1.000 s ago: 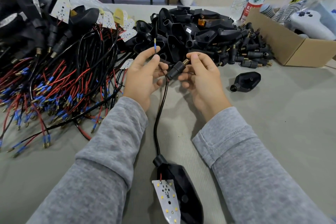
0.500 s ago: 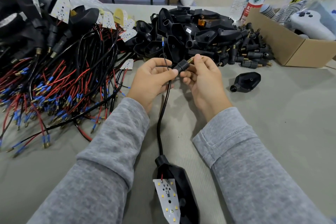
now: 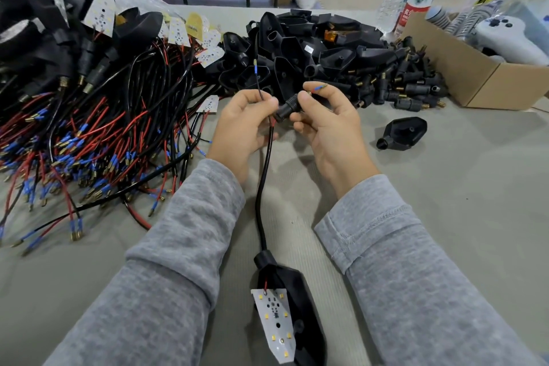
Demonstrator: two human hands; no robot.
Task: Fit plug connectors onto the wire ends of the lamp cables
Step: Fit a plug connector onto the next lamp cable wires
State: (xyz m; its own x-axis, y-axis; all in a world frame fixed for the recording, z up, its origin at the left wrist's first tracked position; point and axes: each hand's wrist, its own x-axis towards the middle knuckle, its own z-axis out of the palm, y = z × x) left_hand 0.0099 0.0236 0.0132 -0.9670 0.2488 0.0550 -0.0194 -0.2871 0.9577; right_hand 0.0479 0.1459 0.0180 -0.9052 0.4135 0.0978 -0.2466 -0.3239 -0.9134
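Above the table [image 3: 445, 217], the left hand [image 3: 240, 128] pinches the black cable [image 3: 264, 187] and its thin black wire [image 3: 258, 80]; the right hand [image 3: 326, 125] grips the black plug [image 3: 287, 108], pinching the red wire end [image 3: 319, 87] poking from its tip
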